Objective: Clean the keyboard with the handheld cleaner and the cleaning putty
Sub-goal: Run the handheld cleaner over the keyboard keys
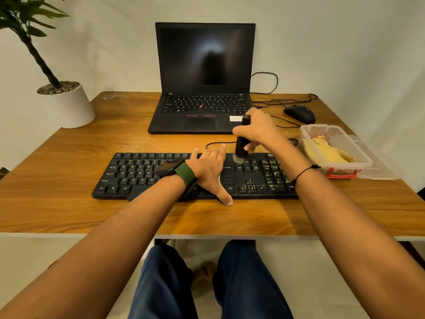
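Note:
A black keyboard [142,173] lies across the wooden desk in front of me. My left hand [210,169] rests flat on its middle keys with fingers spread and the thumb over the front edge. My right hand [258,130] grips a black handheld cleaner [242,143] held upright, its grey brush tip touching the top row near the navigation keys. Yellow cleaning putty [326,150] lies in a clear plastic box [358,157] to the right of the keyboard.
A black laptop [202,77] stands open behind the keyboard. A black mouse [300,113] with cables sits at the back right. A potted plant in a white pot [69,107] stands at the desk's back left corner. The desk's front edge [207,234] is near my knees.

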